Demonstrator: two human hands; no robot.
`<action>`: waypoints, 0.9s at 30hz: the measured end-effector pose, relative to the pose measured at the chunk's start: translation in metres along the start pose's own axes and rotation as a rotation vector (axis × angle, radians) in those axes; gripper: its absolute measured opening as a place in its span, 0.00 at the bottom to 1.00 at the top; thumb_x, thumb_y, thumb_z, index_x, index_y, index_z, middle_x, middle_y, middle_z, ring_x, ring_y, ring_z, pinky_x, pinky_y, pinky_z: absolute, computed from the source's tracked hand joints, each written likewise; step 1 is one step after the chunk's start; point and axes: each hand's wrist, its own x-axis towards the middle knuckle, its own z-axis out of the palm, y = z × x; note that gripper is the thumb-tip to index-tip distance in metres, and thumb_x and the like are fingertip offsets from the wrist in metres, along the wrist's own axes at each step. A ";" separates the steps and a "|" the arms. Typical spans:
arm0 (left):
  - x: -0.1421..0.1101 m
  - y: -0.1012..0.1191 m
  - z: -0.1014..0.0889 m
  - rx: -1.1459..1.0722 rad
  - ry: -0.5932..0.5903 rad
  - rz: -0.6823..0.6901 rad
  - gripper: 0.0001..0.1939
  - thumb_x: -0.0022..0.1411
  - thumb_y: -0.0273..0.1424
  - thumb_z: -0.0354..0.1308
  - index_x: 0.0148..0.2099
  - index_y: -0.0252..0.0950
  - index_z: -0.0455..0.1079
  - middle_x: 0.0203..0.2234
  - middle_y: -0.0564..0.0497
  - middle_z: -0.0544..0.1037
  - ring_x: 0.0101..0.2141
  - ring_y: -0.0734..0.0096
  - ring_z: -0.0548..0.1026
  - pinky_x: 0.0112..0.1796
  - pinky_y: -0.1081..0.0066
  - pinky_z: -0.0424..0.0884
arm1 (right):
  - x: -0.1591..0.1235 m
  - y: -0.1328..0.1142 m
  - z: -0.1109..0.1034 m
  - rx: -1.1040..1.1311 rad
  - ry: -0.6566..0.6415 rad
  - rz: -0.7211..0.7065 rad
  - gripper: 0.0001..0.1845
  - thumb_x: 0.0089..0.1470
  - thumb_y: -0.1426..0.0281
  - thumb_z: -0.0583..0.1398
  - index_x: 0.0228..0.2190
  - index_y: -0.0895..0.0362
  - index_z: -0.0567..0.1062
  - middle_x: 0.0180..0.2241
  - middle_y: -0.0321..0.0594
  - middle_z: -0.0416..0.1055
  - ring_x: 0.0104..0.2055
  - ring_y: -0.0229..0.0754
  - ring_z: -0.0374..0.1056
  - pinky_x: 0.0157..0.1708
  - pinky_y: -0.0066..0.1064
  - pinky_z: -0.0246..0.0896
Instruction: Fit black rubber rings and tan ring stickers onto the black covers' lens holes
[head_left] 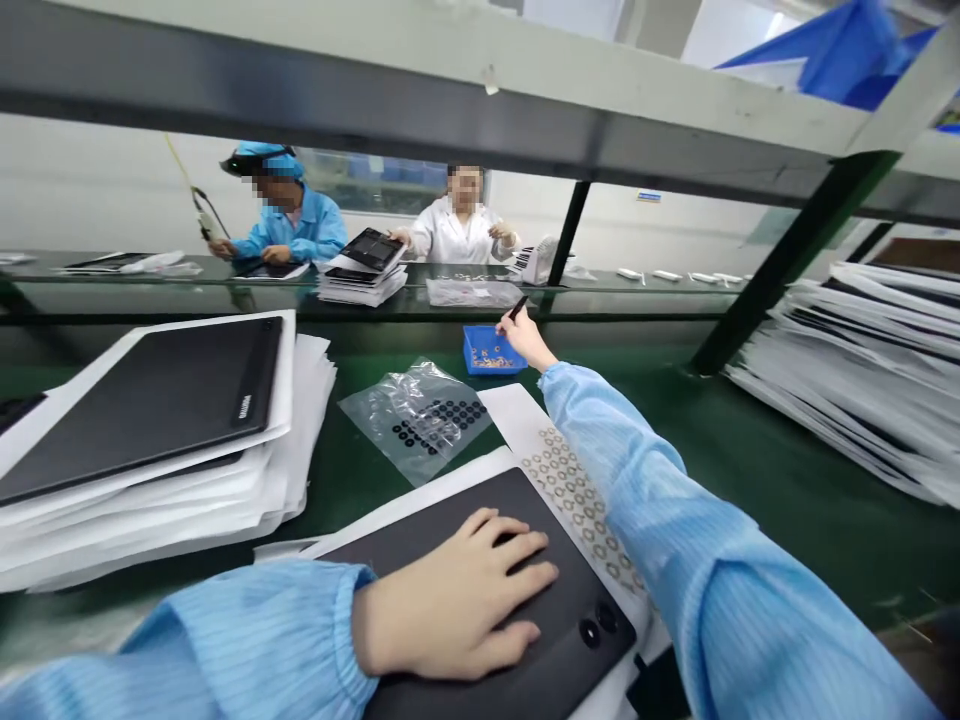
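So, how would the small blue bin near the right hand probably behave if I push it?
The blue bin has straight, plastic-looking walls, so it is probably stiff. The small coppery pieces appear loose in it and may shift or spill if it tilts. It looks low and wide, so it would likely slide rather than tip.

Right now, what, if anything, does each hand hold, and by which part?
Right hand: a dark tool, gripped below its upper end. Left hand: nothing; it rests on a dark panel.
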 end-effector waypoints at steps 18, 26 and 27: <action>-0.047 -0.101 -0.025 -0.555 0.400 -0.995 0.22 0.68 0.39 0.50 0.24 0.34 0.62 0.16 0.59 0.63 0.18 0.77 0.64 0.24 0.73 0.65 | -0.109 -0.025 0.064 -0.334 -0.639 -0.259 0.09 0.47 0.77 0.63 0.19 0.59 0.69 0.22 0.38 0.69 0.26 0.40 0.66 0.28 0.28 0.54; -0.034 -0.104 -0.018 -1.140 0.420 -1.092 0.18 0.69 0.42 0.50 0.40 0.30 0.70 0.29 0.51 0.75 0.28 0.73 0.74 0.30 0.70 0.73 | -0.099 -0.033 0.048 -0.244 -0.642 -0.212 0.08 0.53 0.72 0.58 0.25 0.61 0.75 0.22 0.34 0.68 0.26 0.35 0.64 0.26 0.24 0.54; -0.032 -0.104 -0.016 -1.173 0.471 -1.073 0.17 0.69 0.40 0.51 0.41 0.30 0.69 0.31 0.50 0.75 0.30 0.72 0.75 0.32 0.69 0.73 | -0.099 -0.033 0.047 -0.243 -0.654 -0.212 0.08 0.53 0.72 0.59 0.24 0.61 0.74 0.21 0.33 0.67 0.25 0.35 0.63 0.26 0.24 0.54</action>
